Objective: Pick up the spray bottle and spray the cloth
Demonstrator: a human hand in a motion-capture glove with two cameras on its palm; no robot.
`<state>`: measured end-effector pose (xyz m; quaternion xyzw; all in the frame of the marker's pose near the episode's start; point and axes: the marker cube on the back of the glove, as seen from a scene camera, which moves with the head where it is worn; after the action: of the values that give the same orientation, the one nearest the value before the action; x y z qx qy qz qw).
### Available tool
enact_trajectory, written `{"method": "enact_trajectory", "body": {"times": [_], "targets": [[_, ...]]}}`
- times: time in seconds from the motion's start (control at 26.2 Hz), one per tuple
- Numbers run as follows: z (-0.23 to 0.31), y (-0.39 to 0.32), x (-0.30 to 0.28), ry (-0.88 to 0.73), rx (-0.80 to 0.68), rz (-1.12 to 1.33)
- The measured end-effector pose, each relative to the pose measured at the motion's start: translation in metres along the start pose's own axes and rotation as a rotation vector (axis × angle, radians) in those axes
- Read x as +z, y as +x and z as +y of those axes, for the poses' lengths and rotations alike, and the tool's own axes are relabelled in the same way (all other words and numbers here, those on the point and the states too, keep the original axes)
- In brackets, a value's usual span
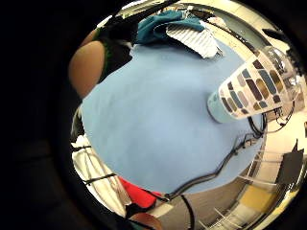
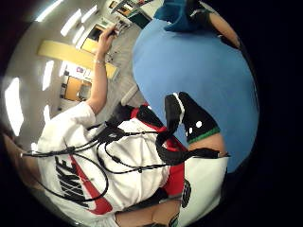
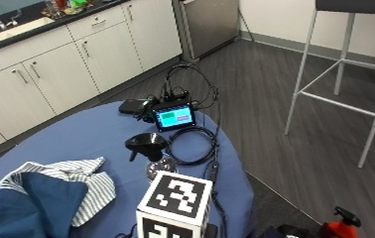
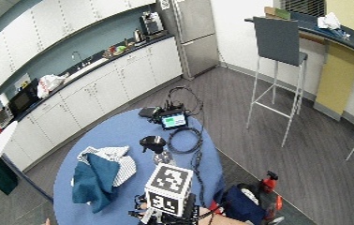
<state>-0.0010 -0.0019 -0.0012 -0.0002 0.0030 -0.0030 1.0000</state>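
The spray bottle (image 3: 151, 148) stands upright on the round blue table (image 3: 75, 139), with a black trigger head and a clear body. In the little finger side palm view its patterned label (image 1: 252, 88) shows, apart from my hand. The cloth (image 3: 49, 193), a dark blue piece lying on a striped one, is heaped at the table's left, to the left of the bottle. My gloved right hand (image 2: 191, 120) hovers over the table's near part and holds nothing. A black gloved finger sticks out straight. The outside views do not show the hand itself.
A small lit screen (image 3: 174, 117) and a coiled black cable (image 3: 194, 144) lie behind and to the right of the bottle. A red spray bottle (image 3: 339, 225) stands on the floor by the table. A tall stool (image 3: 346, 74) is at the right.
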Motion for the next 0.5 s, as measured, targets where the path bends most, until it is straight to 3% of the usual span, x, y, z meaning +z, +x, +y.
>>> {"method": "enact_trajectory", "body": {"times": [0.5], "targets": [[-0.0010, -0.0036, 0.0026, 0.010, -0.004, -0.015]]}}
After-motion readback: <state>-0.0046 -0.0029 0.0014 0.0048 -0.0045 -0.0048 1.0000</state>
